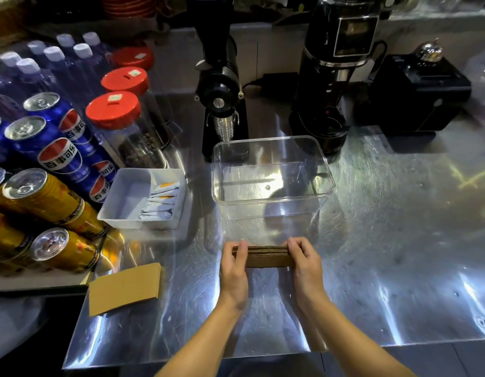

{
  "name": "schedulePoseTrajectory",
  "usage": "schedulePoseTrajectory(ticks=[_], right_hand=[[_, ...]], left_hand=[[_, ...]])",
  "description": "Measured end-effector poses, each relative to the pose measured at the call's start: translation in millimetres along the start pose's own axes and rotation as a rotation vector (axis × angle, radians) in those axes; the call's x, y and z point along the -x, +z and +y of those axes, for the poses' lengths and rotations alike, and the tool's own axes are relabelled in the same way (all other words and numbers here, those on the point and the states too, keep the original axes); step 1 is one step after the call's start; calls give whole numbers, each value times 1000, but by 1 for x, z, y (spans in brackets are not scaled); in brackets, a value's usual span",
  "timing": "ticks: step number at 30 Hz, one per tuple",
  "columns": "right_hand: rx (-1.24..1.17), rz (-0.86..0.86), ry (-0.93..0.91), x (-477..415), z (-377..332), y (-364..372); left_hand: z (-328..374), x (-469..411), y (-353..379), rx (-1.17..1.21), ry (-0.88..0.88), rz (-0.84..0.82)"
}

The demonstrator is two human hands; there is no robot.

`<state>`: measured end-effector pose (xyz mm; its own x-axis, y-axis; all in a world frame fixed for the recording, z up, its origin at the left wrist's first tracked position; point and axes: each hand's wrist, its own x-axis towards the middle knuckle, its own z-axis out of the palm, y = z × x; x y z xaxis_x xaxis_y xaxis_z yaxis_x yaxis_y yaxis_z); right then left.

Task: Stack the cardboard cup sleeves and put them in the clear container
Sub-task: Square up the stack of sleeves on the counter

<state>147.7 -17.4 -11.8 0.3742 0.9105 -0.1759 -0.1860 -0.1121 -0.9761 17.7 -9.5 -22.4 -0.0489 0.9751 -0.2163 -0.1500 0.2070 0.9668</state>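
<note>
Counter [372,240]: steel, slick. Container [274,174]: empty, open, just beyond the hands. Stack [263,257]: on edge, clamped at its ends by left hand [234,270] and right hand [306,268]. Sleeve [125,288]: loose, well left. Risk: uneven squeeze may fan the stack; loose sleeve may be missed

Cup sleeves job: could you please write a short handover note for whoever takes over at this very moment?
Left hand and right hand: each has a grip on one end of the stack of sleeves, held on edge on the metal counter, just in front of the clear container.
Container: open, nothing in it.
One sleeve lies flat on the counter to the left, apart from the stack.
Done: most sleeves gathered.
Left: add the loose sleeve, then put the stack in the container.
</note>
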Motion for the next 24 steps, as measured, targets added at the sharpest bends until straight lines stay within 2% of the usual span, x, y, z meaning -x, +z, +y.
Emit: schedulePoseTrajectory(ticks=[2,8,15,17,20,24], right_hand=[[26,3,-15,0,1,1],[79,9,-54,-1,7,4],[179,-10,-77,-3,14,4],[209,-17,-84,-3,14,2],[239,-71,-81,-1,13,-3],[317,-97,-89,-1,12,-6]], left_hand=[[-1,0,1,-60,60,55],[2,-5,5,65,44,68],[-5,-10,0,48,18,44],[-7,-10,-8,28,-7,-19],[-11,-4,-20,-83,-42,-147],[-7,-2,-34,-345,140,-134]])
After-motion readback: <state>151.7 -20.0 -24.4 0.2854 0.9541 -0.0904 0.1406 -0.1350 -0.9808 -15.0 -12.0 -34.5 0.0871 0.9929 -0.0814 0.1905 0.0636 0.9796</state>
